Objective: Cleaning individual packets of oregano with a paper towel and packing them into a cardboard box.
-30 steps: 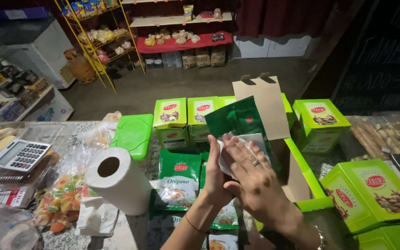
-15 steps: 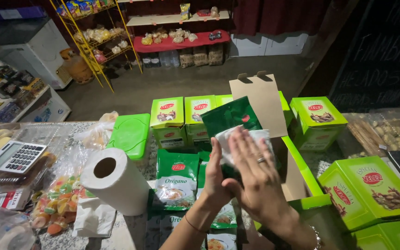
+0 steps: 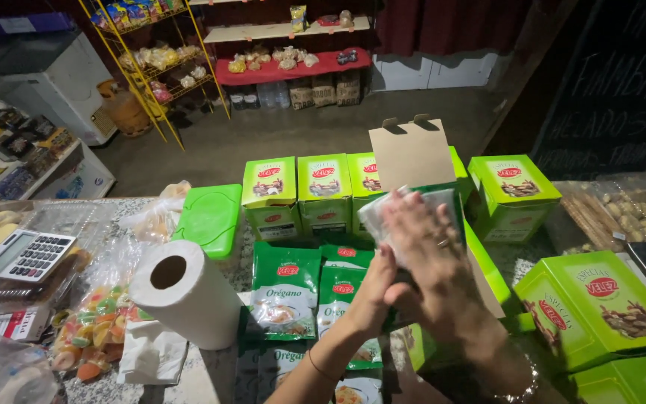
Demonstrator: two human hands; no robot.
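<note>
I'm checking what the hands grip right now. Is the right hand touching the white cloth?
Touching. The head view shows the right hand pressed flat over the white cloth, its fingers overlapping the cloth with no gap.

— What's under the fingers point(image 3: 422, 224)?

— A stack of sachets point(image 3: 383, 217), green with pale backs. Only its top and left edges show past the fingertips; the rest is hidden behind the flat palm.

— How does it sit?

— Upright, leaning slightly, its pale side against the fingers, its lower end pinched by the fingers of the other hand from beneath.

— And the box point(image 3: 443, 224)?

— Green cardboard, open, right behind the fingers. Its brown lid flap stands up above the fingertips, and its green side wall runs down past the knuckles.
</note>
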